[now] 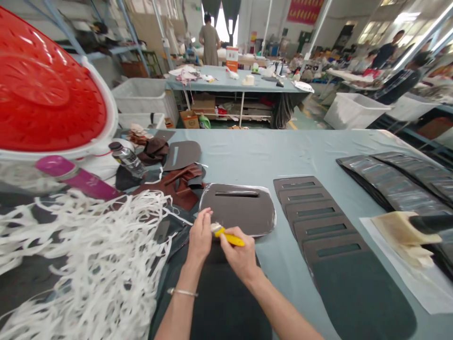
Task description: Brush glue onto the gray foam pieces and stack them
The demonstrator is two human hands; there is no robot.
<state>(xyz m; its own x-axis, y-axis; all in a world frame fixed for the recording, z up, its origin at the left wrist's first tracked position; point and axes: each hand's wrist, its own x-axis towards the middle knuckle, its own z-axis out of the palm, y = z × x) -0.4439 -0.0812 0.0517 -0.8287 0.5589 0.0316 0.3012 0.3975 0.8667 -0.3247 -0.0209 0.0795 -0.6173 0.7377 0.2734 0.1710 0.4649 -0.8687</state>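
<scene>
A dark grey-brown rounded panel point(237, 212) with a narrow slot near its far edge lies flat on the table, its rim shiny. My right hand point(241, 255) is closed around a small brush point(231, 238) with a yellow handle, and the brush's pale head is over the panel's near left edge. My left hand point(201, 236) is beside that head, fingers stretched out and close together at the panel's left edge. Whether they press on the panel is hard to see. Below both hands lies a dark sheet point(226, 297).
To the right lies an overlapping row of slotted panels point(339, 231), with stacked black pieces point(396, 179) beyond. A pale block with a dark handle point(403, 231) rests on white paper. Left are tangled white strips point(106, 269), a purple bottle point(78, 177) and a red basket point(49, 89).
</scene>
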